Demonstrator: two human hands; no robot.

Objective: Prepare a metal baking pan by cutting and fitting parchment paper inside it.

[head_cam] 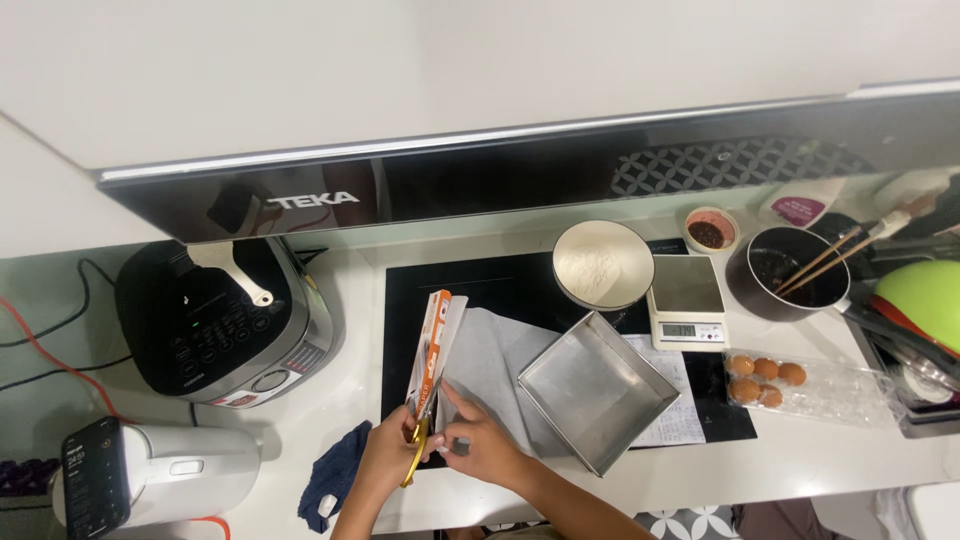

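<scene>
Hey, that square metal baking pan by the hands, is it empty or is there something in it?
Empty. The square metal pan shows only its bare shiny bottom; the sheet of baking paper lies beside it on the cooktop, not inside.

Home kitchen: induction hob (500, 285), rice cooker (215, 325), eggs (765, 378).

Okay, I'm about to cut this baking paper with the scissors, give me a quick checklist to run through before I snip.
1. Scissors gripped in the left hand: ok.
2. Right hand steadying the baking paper: ok.
3. Fingers clear of the blades: cannot tell, hands overlap.
4. Paper box out of the cut line: not ok, it touches the scissors.
5. Square tin off the paper: not ok, it rests on the sheet's edge.
</scene>
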